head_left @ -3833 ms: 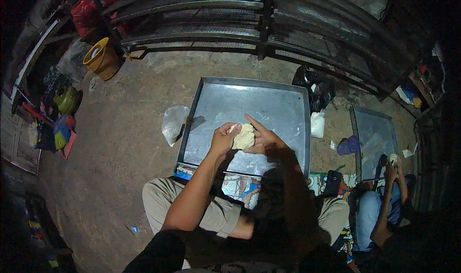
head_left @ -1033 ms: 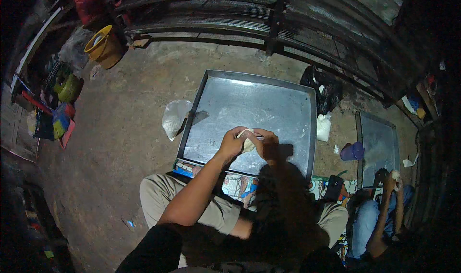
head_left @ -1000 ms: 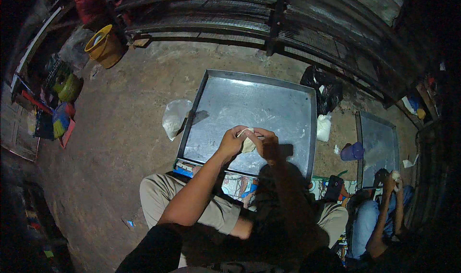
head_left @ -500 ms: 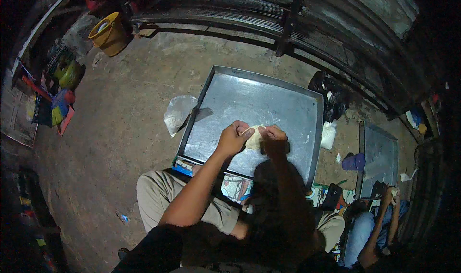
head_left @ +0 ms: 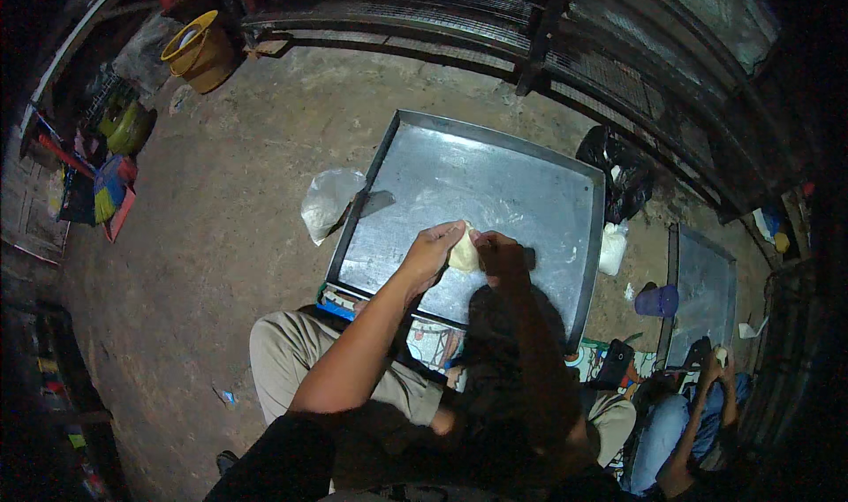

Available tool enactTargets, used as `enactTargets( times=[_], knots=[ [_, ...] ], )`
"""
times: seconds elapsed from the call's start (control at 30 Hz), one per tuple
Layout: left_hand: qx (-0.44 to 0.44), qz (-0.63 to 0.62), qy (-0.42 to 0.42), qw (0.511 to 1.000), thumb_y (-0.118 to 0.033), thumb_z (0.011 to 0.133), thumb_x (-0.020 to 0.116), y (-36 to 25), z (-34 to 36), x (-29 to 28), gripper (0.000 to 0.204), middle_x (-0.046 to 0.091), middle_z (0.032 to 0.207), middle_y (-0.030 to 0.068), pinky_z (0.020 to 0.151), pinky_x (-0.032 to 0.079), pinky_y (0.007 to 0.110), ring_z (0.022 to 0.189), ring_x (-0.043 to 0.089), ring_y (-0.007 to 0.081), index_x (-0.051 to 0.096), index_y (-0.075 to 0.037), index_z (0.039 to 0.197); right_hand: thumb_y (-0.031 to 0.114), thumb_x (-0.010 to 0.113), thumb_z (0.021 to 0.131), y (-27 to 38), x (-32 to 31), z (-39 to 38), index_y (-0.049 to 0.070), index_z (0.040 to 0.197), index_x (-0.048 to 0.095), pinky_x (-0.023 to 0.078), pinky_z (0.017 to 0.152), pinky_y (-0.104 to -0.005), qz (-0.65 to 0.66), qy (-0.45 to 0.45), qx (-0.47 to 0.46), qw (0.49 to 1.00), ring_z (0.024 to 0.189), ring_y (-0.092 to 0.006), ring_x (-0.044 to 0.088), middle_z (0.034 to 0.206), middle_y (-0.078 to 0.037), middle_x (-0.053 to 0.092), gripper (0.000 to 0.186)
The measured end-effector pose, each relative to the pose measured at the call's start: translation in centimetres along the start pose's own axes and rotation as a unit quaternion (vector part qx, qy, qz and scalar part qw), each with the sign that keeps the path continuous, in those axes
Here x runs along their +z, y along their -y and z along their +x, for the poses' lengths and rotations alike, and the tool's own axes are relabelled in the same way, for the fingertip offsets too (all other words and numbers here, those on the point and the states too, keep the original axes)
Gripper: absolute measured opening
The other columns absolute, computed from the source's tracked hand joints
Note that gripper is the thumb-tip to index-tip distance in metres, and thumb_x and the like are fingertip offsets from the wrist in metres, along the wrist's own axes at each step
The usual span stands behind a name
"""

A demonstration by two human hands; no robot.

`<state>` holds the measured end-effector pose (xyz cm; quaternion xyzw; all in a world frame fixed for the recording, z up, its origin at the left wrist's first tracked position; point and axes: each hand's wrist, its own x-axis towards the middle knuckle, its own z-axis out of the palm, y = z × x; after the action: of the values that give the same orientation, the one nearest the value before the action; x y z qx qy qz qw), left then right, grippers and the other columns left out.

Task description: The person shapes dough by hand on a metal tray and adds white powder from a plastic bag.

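A pale piece of dough [head_left: 464,253] hangs between my two hands above a large square metal tray [head_left: 495,166]. My left hand [head_left: 435,251] pinches its upper left edge with fingertips and thumb. On the other side my right hand [head_left: 502,257] grips the upper right edge; this hand is in shadow and its fingers are partly hidden. The fingertips of both hands come close together at the top of the dough. White powder smears mark the tray's surface, and my arms' shadow falls over its near right part.
Left of the tray lies a clear bag of white powder [head_left: 325,203]. Right of it are a black plastic bag [head_left: 623,171], a white bag [head_left: 613,248], a purple cup [head_left: 655,301] and a second tray [head_left: 707,281], where another person's hands [head_left: 720,369] hold dough. A yellow bucket [head_left: 205,56] stands far left.
My hands have drawn closer together, gathering the dough's upper edge, which was spread wider before. The view has shifted slightly. The other person's hands have risen a little with their dough.
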<state>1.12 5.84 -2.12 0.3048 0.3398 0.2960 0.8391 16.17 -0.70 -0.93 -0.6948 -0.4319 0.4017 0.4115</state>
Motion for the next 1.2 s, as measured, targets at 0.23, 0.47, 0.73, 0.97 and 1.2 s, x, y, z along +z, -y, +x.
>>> enactTargets(
  times=[0.23,0.47,0.73,0.97,1.2],
  knots=[
    [0.033,0.299,0.028,0.953,-0.024,0.097,0.061,-1.6,-0.5,1.8,0.027,0.071,0.089,0.0044,0.072,0.050,0.026,0.076,0.063,0.0107,0.070,0.000,0.103,0.030,0.063,0.091,-1.3,-1.1,-0.6,0.000,0.089,0.068,0.050,0.065,-0.0370,-0.187,-0.067,-0.138,0.970,0.070,-0.0245,0.064,0.078,-0.013,0.068,0.030],
    [0.073,0.231,-0.007,0.970,-0.023,0.097,0.059,-0.6,-0.5,2.5,0.026,0.068,0.084,0.0054,0.067,0.048,0.026,0.074,0.060,0.0095,0.069,0.001,0.099,0.031,0.063,0.092,-0.8,-1.0,-0.1,0.005,0.088,0.065,0.048,0.060,-0.0325,-0.253,-0.070,-0.258,0.930,0.066,-0.0153,0.060,0.074,-0.006,0.061,0.026],
    [0.033,0.015,-0.025,0.999,-0.034,0.097,0.059,-1.7,-0.8,3.6,0.038,0.067,0.092,0.0060,0.072,0.050,0.027,0.077,0.063,0.0140,0.061,0.002,0.107,0.040,0.056,0.096,-0.9,-0.7,-0.1,0.005,0.090,0.060,0.040,0.054,-0.0291,0.258,0.039,0.027,0.965,0.063,-0.0073,0.049,0.075,0.002,0.055,0.036],
    [-0.024,0.188,0.070,0.979,-0.036,0.095,0.062,-1.9,-0.4,1.7,0.040,0.070,0.085,0.0081,0.068,0.051,0.030,0.075,0.064,0.0142,0.070,0.003,0.101,0.041,0.057,0.095,-0.3,-2.1,-0.9,0.003,0.086,0.061,0.042,0.055,-0.0301,-0.040,0.065,-0.164,0.984,0.059,-0.0084,0.051,0.062,-0.001,0.054,0.039],
    [0.159,0.474,-0.060,0.864,-0.031,0.097,0.055,1.6,1.4,0.6,0.039,0.068,0.080,0.0216,0.072,0.050,0.040,0.074,0.066,0.0313,0.069,0.006,0.092,0.030,0.068,0.090,-4.2,-0.8,1.1,0.003,0.086,0.064,0.044,0.057,-0.0324,-0.210,-0.026,-0.081,0.974,0.063,-0.0128,0.056,0.070,-0.001,0.062,0.028]
  ],
)
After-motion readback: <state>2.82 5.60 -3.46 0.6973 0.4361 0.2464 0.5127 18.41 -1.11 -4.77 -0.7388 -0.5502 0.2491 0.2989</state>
